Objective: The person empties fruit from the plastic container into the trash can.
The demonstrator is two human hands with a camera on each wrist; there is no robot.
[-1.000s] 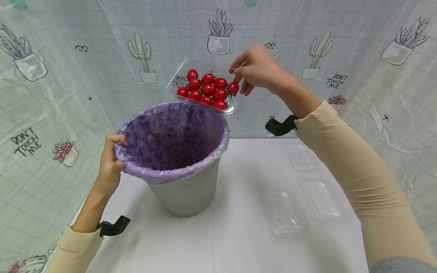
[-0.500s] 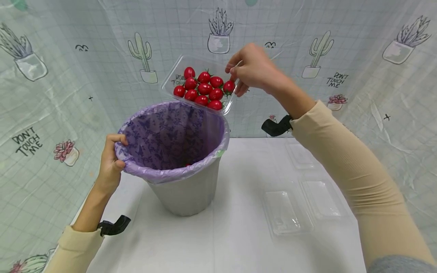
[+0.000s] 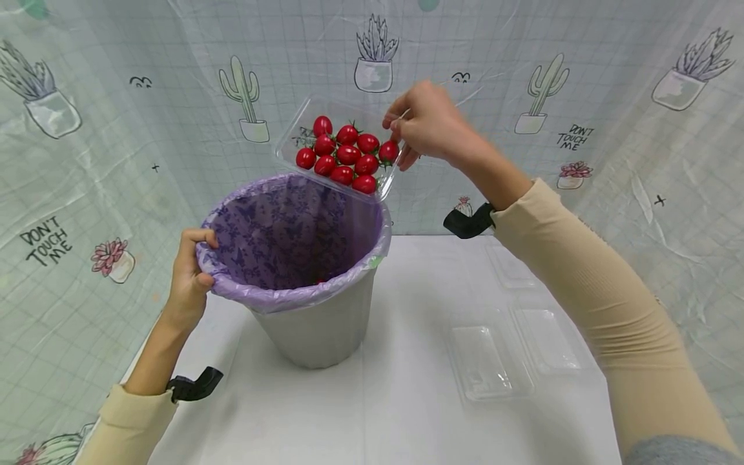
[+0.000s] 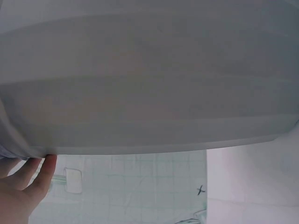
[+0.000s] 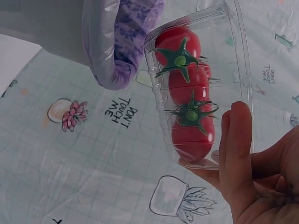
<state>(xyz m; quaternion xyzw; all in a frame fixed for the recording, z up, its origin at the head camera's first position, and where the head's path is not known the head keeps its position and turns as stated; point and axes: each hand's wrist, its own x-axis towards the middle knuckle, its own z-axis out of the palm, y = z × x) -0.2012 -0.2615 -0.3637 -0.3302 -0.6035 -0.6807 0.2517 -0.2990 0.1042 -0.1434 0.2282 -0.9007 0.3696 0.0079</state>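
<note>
My right hand (image 3: 427, 123) grips the right end of a clear plastic tray (image 3: 308, 119) holding several cherry tomatoes (image 3: 348, 155) with green stems. The tray is tilted over the back right rim of a grey bin (image 3: 325, 329) lined with a purple patterned bag (image 3: 273, 223). In the right wrist view, fingers and thumb clasp the tray's end wall, with tomatoes (image 5: 191, 135) lying against its near end. My left hand (image 3: 190, 274) holds the bin's left rim, thumb outside and fingers over the edge. A small red spot shows deep inside the bin; most of its bottom is hidden.
Several clear plastic trays (image 3: 479, 361) lie on the right of the white table (image 3: 407, 413). A patterned cloth (image 3: 174, 116) with cactus drawings hangs behind and at both sides. The bin stands left of centre.
The right hand and tomato tray have shifted slightly left, and dipped a little in the last half second. The left hand and the bin stay in place.
</note>
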